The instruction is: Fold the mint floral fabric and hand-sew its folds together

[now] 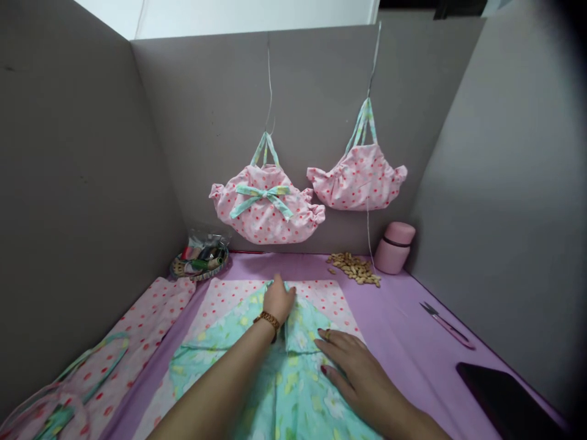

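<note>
A mint-green floral fabric piece (302, 382) lies over a white-and-pink polka-dot cloth (321, 293), rising to a peak at the far end. My left hand (278, 300), with a brown wristwatch, is closed at that peak; its fingers seem to pinch the floral fabric, though their tips are partly hidden. My right hand (346, 363) rests flat on the right side of the floral fabric, fingers spread, a ring on one finger. Several seams and fold lines run through the floral piece between my arms.
Two pink dotted cloth bags (270, 229) (362, 177) hang on the grey back partition (197, 110). Peanuts (355, 267), a pink flask (395, 247), thread snips (447, 326) and a black tablet-like slab (509, 400) lie right. A basket (199, 266) and dotted fabric (151, 311) lie left.
</note>
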The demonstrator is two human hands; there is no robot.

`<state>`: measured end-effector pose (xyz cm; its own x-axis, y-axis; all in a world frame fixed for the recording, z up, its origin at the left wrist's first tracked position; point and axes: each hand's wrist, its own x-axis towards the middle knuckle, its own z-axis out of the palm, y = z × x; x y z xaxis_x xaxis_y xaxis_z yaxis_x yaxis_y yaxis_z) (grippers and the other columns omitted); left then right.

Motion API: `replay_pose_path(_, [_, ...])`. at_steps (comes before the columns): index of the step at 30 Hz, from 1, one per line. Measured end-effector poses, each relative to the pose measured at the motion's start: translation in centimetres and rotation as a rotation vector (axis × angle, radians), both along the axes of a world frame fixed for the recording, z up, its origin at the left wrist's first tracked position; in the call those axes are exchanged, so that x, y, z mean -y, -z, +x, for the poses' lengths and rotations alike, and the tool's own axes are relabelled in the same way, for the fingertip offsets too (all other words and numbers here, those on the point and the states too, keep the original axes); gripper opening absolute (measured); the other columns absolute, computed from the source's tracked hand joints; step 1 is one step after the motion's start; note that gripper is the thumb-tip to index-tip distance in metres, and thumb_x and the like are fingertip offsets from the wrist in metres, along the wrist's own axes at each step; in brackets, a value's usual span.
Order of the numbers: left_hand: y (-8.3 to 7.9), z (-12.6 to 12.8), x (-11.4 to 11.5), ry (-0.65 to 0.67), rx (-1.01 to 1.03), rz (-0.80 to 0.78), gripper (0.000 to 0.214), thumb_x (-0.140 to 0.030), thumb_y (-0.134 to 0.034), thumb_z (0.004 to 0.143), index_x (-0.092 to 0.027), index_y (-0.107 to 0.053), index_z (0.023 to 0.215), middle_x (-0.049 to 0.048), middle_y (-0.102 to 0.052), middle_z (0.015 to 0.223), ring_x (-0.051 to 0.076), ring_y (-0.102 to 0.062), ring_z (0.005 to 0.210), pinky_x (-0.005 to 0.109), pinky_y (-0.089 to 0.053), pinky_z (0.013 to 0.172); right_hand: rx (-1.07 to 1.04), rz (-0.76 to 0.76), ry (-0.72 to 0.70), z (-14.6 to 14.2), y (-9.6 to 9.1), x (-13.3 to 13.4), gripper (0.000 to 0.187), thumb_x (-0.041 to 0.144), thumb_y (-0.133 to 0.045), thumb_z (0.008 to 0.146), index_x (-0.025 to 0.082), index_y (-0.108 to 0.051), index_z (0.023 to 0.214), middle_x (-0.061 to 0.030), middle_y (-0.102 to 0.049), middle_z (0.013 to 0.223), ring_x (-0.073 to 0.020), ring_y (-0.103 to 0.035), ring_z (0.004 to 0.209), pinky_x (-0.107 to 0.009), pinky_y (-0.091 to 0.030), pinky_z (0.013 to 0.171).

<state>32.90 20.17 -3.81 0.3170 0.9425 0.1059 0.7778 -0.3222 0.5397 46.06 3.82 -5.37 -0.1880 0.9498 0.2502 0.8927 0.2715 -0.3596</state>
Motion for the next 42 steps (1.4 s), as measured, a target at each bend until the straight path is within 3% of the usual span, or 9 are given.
replay_pose_path(5, [0.5, 0.7, -0.1, 0.039, -0.067, 0.076, 0.045, -0.009, -0.033, 0.084, -0.012, -0.035, 0.129, 0.0188, -0.054, 0.114, 0.025, -0.057, 0.1, 0.034, -0.043, 0.083, -0.124, 0.058, 0.036, 0.6, 0.1, -0.1, 0.032, 0.028, -0.042, 0.089, 0.025, -0.059, 0.116, -0.0081, -0.059, 0.119, -0.0236, -0.051, 0.112, -0.042, -0.04, 0.095])
replay_pose_path(13, [-0.5, -1.2, 4.0, 0.304, -0.136, 0.196, 0.043, -0.032, -0.046, 0.085, -0.021, -0.043, 0.125, 0.0108, -0.035, 0.14, 0.03, -0.025, 0.13, 0.051, -0.021, 0.104, -0.391, 0.014, 0.17, 3.0, 0.6, -1.1, 0.04, 0.036, -0.039, 0.088, 0.019, -0.054, 0.121, -0.0113, -0.047, 0.133, -0.0248, -0.038, 0.124, -0.047, -0.028, 0.103])
replay_pose_path(17, [-2.4, -2.9, 7.5, 0.522, -0.002, 0.117, 0.031, -0.035, -0.038, 0.089, -0.02, -0.054, 0.111, 0.0078, -0.058, 0.113, 0.022, -0.049, 0.107, 0.037, -0.036, 0.092, -0.585, -0.086, 0.2, 4.1, -1.7, 0.0, 0.038, 0.042, -0.036, 0.09, 0.017, -0.063, 0.097, -0.0093, -0.066, 0.095, -0.0215, -0.059, 0.091, -0.035, -0.046, 0.081])
replay_pose_path(20, [-3.0, -4.3, 10.2, 0.741, 0.004, -0.102, 0.025, -0.043, -0.059, 0.076, -0.022, -0.061, 0.089, 0.0019, -0.063, 0.084, 0.018, -0.054, 0.081, 0.028, -0.041, 0.072, -0.592, -0.299, 0.053, 4.8, -3.1, 1.6, 0.033, 0.043, -0.044, 0.086, 0.018, -0.065, 0.091, -0.0052, -0.064, 0.081, -0.0177, -0.059, 0.074, -0.028, -0.047, 0.067])
replay_pose_path(25, [-1.9, -6.0, 10.7, 0.607, 0.118, -0.328, 0.017, -0.035, -0.049, 0.082, -0.02, -0.055, 0.076, -0.0023, -0.056, 0.069, 0.012, -0.048, 0.065, 0.022, -0.032, 0.056, -0.316, -0.346, -0.177, 5.4, -3.5, 3.1, 0.039, 0.033, -0.076, 0.06, 0.024, -0.063, 0.096, -0.0027, -0.054, 0.101, -0.0206, -0.048, 0.097, -0.031, -0.04, 0.086])
replay_pose_path(28, [-1.4, -6.6, 9.9, 0.477, 0.206, -0.353, 0.015, -0.035, -0.049, 0.082, -0.02, -0.05, 0.08, -0.0041, -0.053, 0.067, 0.011, -0.046, 0.062, 0.021, -0.031, 0.054, -0.331, -0.241, -0.086, 5.6, -2.5, 2.5, 0.014, 0.032, -0.062, 0.075, 0.021, -0.058, 0.081, -0.0027, -0.054, 0.095, -0.0179, -0.048, 0.089, -0.029, -0.042, 0.078])
replay_pose_path(33, [-0.6, -6.8, 10.2, 0.388, 0.094, -0.167, 0.01, -0.022, -0.054, 0.077, -0.022, -0.054, 0.087, -0.0002, -0.061, 0.084, 0.016, -0.055, 0.079, 0.024, -0.037, 0.069, -0.261, -0.104, 0.111, 5.2, -0.6, 1.5, 0.018, 0.026, -0.056, 0.078, 0.02, -0.045, 0.065, -0.0023, -0.051, 0.081, -0.0184, -0.048, 0.082, -0.032, -0.041, 0.074])
replay_pose_path(40, [-1.4, -7.6, 8.1, 0.32, 0.151, -0.035, 0.014, -0.024, -0.045, 0.083, -0.021, -0.056, 0.092, 0.0021, -0.059, 0.088, 0.016, -0.054, 0.079, 0.026, -0.04, 0.07, -0.376, 0.011, 0.262, 5.0, 0.0, 1.1, 0.016, 0.031, -0.044, 0.084, 0.021, -0.05, 0.074, -0.0032, -0.054, 0.078, -0.0188, -0.053, 0.076, -0.031, -0.043, 0.069])
replay_pose_path(42, [-1.7, -7.2, 7.4, 0.399, 0.096, 0.019, 0.016, -0.021, -0.053, 0.078, -0.022, -0.058, 0.093, 0.0031, -0.058, 0.095, 0.018, -0.053, 0.089, 0.028, -0.041, 0.077, -0.401, 0.048, 0.333, 5.2, 0.5, 0.7, 0.012, 0.029, -0.047, 0.08, 0.02, -0.054, 0.084, -0.0052, -0.057, 0.086, -0.0206, -0.055, 0.083, -0.033, -0.044, 0.076])
